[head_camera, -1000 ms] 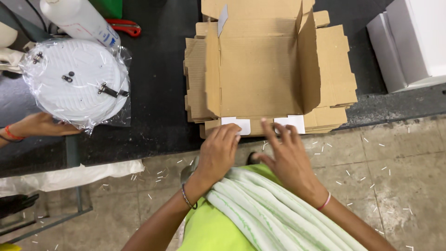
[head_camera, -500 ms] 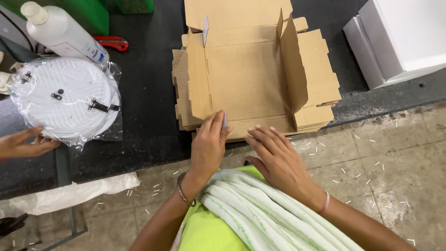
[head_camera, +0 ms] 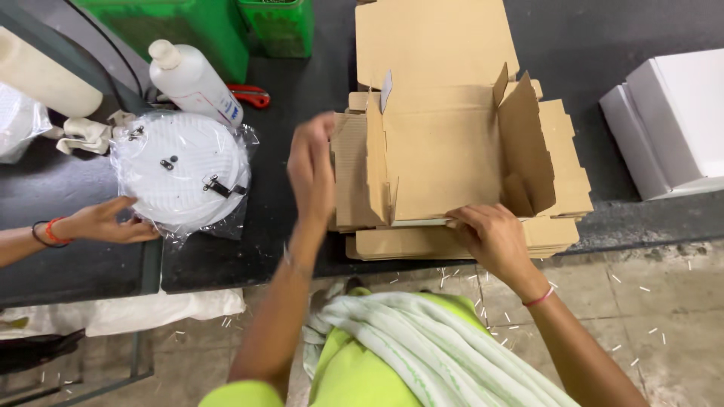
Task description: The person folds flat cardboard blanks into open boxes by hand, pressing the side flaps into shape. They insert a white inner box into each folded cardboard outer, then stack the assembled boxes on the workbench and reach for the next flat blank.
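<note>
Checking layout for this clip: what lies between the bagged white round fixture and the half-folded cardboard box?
In the head view, the person's raised left hand hangs between the bagged fixture and the cardboard box, over bare black table.

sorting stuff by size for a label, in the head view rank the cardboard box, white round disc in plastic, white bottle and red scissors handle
1. cardboard box
2. disc
3. bottle
4. scissors handle, only partly visible behind the bottle, so its full size is unsure

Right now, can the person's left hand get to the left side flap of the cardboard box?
Probably yes. The left hand is raised just beside the left side flap of the half-folded cardboard box, and nothing lies between them. The right hand is at the box's front edge, clear of that side.
</note>
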Demonstrator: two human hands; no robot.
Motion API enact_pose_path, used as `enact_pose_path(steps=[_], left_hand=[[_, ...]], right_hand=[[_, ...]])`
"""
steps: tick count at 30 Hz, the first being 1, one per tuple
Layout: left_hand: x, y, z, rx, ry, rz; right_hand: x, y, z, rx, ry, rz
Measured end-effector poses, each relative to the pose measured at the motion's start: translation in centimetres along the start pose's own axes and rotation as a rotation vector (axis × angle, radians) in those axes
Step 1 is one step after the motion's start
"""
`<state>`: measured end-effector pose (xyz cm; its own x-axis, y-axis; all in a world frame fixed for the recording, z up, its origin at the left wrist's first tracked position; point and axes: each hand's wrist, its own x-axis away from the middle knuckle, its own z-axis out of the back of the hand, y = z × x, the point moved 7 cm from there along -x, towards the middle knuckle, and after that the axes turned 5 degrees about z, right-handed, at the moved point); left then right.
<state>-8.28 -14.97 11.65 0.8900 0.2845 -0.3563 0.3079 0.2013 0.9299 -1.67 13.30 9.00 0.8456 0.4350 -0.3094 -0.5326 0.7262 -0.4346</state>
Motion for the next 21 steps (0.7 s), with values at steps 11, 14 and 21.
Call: enact_pose_path(steps=[11,14,21], left_hand=[[-13.1,-13.6,-12.7,0.089,-0.375,0.152],[-11.8,-13.8,-12.5,0.196,-0.365,0.216],[-8.4,-15.6,-11.4,0.433,-0.254,0.279]], right_hand=[[1.1,-0.4,-0.7,0.018,0.105,0.051],[1.2,-0.3,-0.7,0.026,0.123,0.033],[0.5,0.3,-1.2,0.049,0.023,-0.037]])
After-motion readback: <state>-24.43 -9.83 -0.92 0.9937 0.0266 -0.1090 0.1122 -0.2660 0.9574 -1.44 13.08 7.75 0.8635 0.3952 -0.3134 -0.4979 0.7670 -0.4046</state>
